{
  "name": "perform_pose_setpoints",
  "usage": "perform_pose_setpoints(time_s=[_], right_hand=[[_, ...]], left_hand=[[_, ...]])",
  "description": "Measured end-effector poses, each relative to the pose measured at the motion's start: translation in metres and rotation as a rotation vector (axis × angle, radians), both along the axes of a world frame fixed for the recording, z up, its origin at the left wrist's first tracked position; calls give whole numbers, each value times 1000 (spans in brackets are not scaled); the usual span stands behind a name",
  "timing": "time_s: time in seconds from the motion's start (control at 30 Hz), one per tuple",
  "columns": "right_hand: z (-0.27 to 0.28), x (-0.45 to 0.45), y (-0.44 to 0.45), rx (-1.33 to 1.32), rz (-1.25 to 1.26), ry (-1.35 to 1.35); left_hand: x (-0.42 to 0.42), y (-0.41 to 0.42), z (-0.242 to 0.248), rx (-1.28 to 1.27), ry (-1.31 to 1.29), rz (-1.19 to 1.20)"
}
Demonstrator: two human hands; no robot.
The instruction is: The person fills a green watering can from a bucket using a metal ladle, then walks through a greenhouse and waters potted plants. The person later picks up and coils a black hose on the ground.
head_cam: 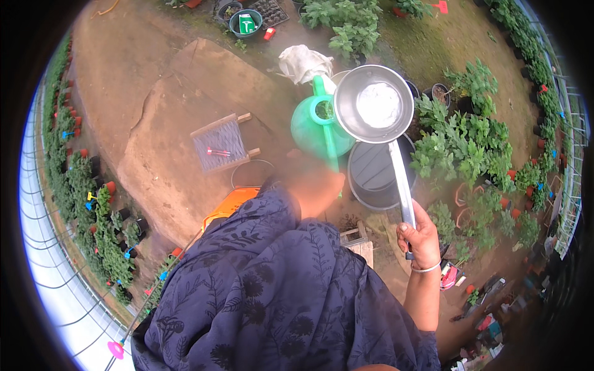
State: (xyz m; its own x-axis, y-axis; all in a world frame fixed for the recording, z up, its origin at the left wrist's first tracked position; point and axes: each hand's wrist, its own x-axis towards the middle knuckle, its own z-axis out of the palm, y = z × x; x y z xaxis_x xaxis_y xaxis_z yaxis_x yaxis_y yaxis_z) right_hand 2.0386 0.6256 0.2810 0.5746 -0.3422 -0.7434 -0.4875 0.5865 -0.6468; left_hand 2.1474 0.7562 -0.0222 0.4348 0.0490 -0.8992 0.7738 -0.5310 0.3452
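Observation:
My right hand (420,236) grips the long handle of a metal saucepan (373,104). The pan hangs with its open top facing up at me, and its bottom shines; whether it holds liquid I cannot tell. Just left of the pan is a green translucent plastic watering can (304,127), its round filling hole close to the pan's rim. My left hand (315,185) appears closed around the lower part of the can's handle, though a blur covers most of the fingers. Below the pan stands a round black tub (378,171), partly covered by the pan and its handle.
A low woven-seat stool (220,143) with a small pink item stands to the left. Near my lap is an orange plastic container (229,204). A crumpled white sack (304,62) lies behind the can. Leafy potted plants (459,139) crowd the right; a teal bowl (246,30) sits farther back.

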Motion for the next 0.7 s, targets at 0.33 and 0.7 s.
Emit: perform_pose_setpoints(time_s=[0.33,0.7], right_hand=[[21,-1,9,-65,-39,-5],[39,5,18,-163,-76,0]], left_hand=[[3,-2,9,17,4,-24],[1,1,1,-18,10,-13]])
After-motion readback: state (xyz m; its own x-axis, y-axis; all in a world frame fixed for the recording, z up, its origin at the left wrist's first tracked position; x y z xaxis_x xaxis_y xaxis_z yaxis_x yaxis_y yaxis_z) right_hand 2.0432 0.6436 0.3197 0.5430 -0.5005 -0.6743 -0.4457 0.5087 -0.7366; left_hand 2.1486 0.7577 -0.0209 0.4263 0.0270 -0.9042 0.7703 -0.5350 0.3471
